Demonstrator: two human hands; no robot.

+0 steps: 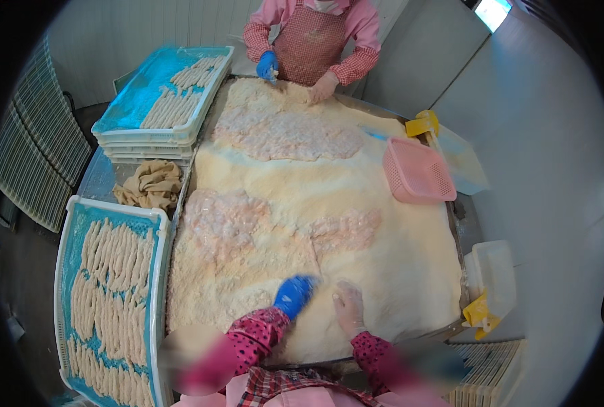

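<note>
My left hand [294,296], in a blue glove, is over the flour-like powder [397,271] in front of me; motion smears its fingers. Close beside it, my right hand [349,309] in a thin clear glove rests on the powder, fingers stretched forward and slightly bent, with nothing visible in them. A thin strip of pale raw meat [313,252] runs from a small pile of pink meat strips [349,230] toward the space just ahead of my hands. To the left of that pile is a larger heap of wet pink meat [224,220], partly dusted with powder.
A white tray with blue lining [163,305] holds rows of coated strips at left. Behind it are a crumpled brown cloth [154,183] and stacked trays [146,136]. A co-worker [313,41] stands across by another meat heap [288,134]. A pink basket [417,171] sits right.
</note>
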